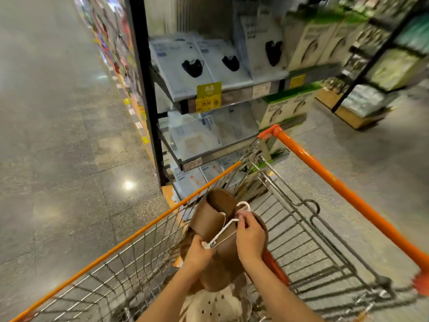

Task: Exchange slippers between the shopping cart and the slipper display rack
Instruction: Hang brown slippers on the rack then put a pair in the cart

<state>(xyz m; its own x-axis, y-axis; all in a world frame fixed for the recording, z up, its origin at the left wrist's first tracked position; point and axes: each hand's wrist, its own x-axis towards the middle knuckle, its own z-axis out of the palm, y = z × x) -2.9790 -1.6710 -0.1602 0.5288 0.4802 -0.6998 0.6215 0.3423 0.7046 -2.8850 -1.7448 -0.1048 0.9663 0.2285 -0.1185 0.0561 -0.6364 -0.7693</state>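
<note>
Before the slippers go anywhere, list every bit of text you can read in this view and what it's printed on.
"29.90" on the yellow price tag clipped to the upper shelf edge.
"VVC" on a white package on the middle shelf.
Green sign above the price tag: characters blurred, unreadable.
White shelf-edge labels: too blurred.
Print on the mask boxes: too small and blurred.
</note>
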